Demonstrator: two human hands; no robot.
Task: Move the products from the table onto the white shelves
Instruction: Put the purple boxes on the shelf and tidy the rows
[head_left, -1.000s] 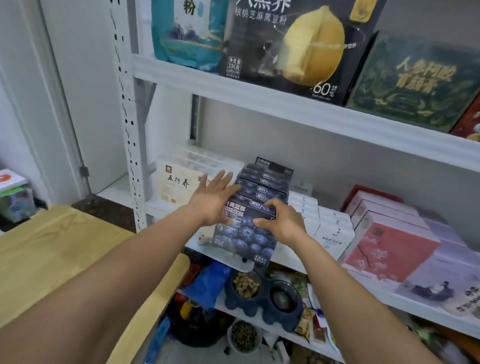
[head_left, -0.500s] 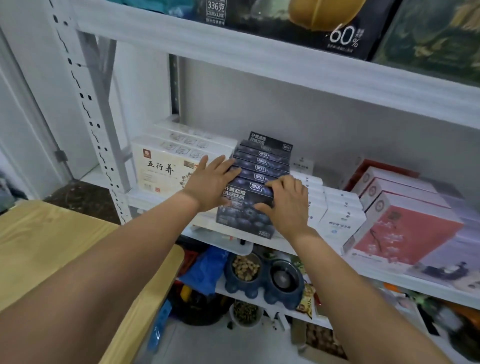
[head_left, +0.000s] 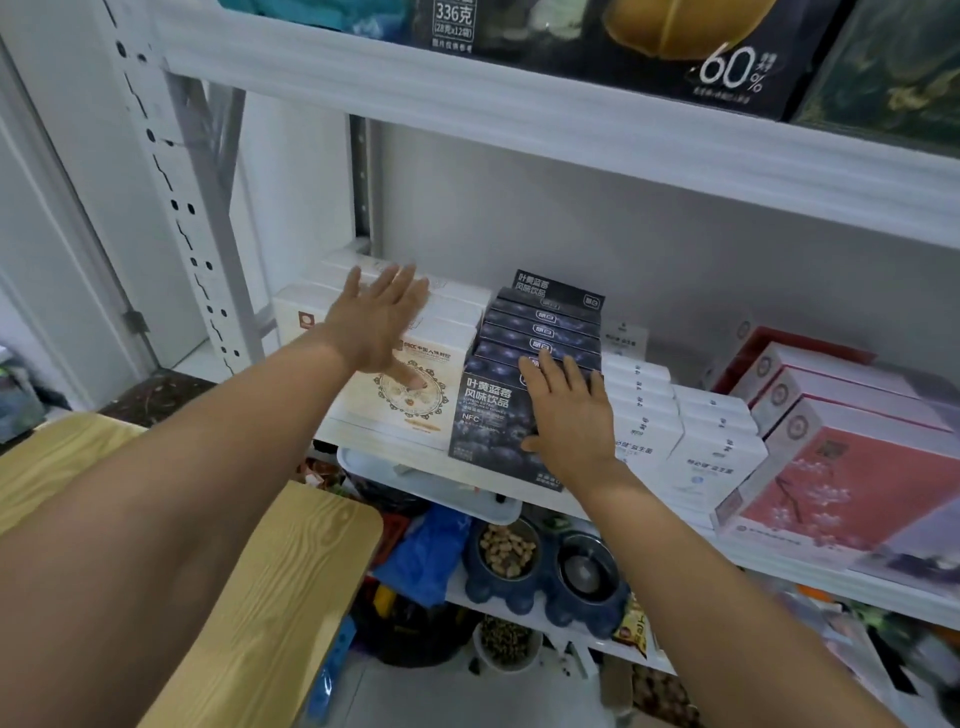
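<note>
Left hand (head_left: 376, 325) has come off the dark blue blueberry-print cartons (head_left: 488, 421) onto the white cartons (head_left: 421, 400) just beside them, fingers spread. Right hand (head_left: 569, 415) lies flat on the front carton, fingers straight. The row stands upright on the white metal shelf (head_left: 810, 576), faces forward, running front-to-back. Small white boxes (head_left: 644, 431) flank its right side.

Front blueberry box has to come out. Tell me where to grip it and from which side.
Grip the front blueberry box by its top edge, from the front and above: cream boxes and white boxes flank its sides, probably too tightly for fingers.
</note>
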